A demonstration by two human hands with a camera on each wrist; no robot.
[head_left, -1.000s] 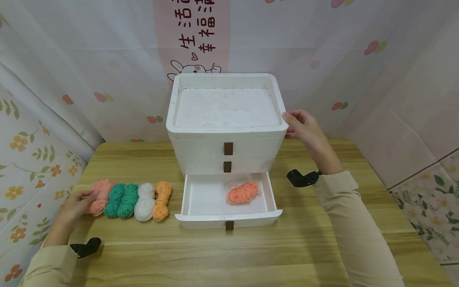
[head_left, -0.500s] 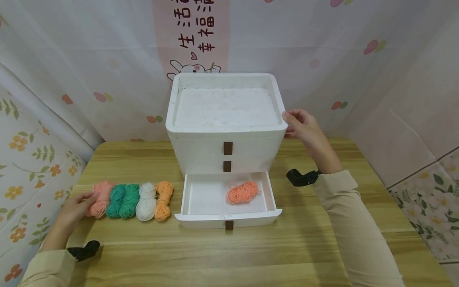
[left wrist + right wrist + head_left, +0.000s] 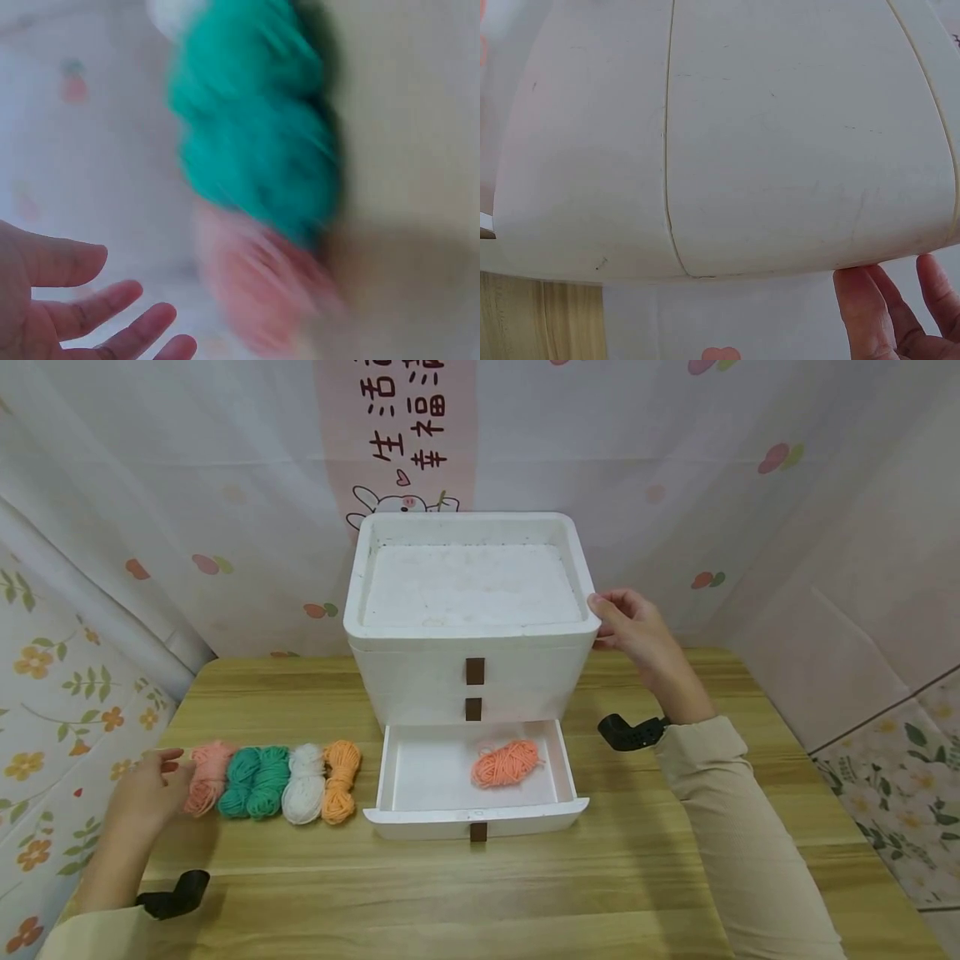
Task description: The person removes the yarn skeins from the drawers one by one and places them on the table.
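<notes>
My left hand (image 3: 153, 793) is just left of a pink yarn skein (image 3: 210, 777), holding nothing. In the left wrist view its fingers (image 3: 124, 341) are spread loosely, apart from the blurred yarn. To the right of the pink one, a row continues with green yarn (image 3: 255, 781), a white skein (image 3: 304, 783) and an orange skein (image 3: 341, 781). My right hand (image 3: 633, 631) grips the right rim of a white drawer cabinet (image 3: 472, 635), thumb at the rim and fingers along the side. The cabinet's bottom drawer (image 3: 431, 768) is pulled out, with a coral skein (image 3: 507, 765) inside.
The cabinet stands on a wood-grain table (image 3: 480, 902), its upper drawers closed and its top a shallow tray (image 3: 472, 581). A printed curtain (image 3: 645, 443) hangs close behind. Black wrist mounts (image 3: 632, 732) stick out from both forearms.
My left hand has come off the pink skein and moved slightly left. Before that, the row of skeins shifted a little to the right. My right hand stays on the cabinet rim.
</notes>
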